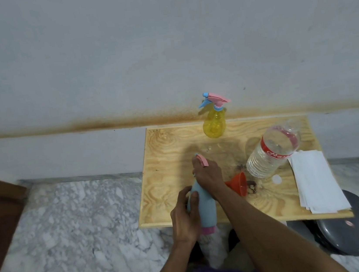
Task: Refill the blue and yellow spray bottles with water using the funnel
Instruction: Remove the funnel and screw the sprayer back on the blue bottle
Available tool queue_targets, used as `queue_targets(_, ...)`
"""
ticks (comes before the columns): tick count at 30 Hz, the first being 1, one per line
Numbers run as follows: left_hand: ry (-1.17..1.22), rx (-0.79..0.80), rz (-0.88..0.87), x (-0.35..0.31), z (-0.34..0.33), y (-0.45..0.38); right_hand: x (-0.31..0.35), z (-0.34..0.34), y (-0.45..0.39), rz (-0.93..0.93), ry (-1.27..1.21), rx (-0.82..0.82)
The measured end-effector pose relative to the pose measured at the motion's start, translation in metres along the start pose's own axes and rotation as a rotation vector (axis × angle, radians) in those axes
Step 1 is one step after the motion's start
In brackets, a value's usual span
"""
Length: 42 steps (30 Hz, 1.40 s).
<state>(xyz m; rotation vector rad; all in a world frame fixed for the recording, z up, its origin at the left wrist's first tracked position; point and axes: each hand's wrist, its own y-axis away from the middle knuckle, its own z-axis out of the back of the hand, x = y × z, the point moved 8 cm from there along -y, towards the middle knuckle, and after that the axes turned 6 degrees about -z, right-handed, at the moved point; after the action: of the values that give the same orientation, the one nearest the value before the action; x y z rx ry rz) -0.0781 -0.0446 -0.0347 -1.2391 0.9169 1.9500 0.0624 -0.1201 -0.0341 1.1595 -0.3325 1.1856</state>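
Both forearms reach forward from the bottom of the view and meet over the near edge of the small wooden table (164, 151). The left hand (185, 215) is wrapped around the lower body of the blue spray bottle (203, 205), thumb laid across its front and fingers curled behind, gripping it firmly. The bottle leans away from the person, its pink base band hanging just past the table's near edge and its top pointing toward the wall. The right hand (207, 174) is closed over the bottle's neck and spray head, with the wrist bent down and the forearm crossing diagonally from the lower right; the pink trigger (202, 160) pokes out above its knuckles. Whether the head is screwed on or loose cannot be told, since the hand hides the joint. Just beside the right wrist, on its right, the orange funnel (239, 183) lies on its side on the tabletop, wide mouth facing right. Farther right, a clear water bottle (271, 148) with a red label stands uncapped, its white cap (277, 179) on the table near it, beside a stack of white paper towels (317, 181). The yellow spray bottle (214, 120) stands upright at the table's far edge by the wall, well apart from both hands, its pink and blue spray head on.
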Motion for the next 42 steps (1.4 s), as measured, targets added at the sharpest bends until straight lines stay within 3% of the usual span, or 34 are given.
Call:
queue_targets(11,0.0,-0.003,0.0,0.0,-0.021,0.014,-0.012,0.013,0.0,-0.006,0.058,0.073)
queue_targets(27,-0.012,0.008,0.009,-0.003,-0.049,0.025,-0.025,0.042,0.001,-0.009,0.05,0.032)
queue_targets(42,0.0,-0.023,-0.011,-0.008,-0.035,0.015,-0.009,0.031,0.001,0.014,-0.039,0.079)
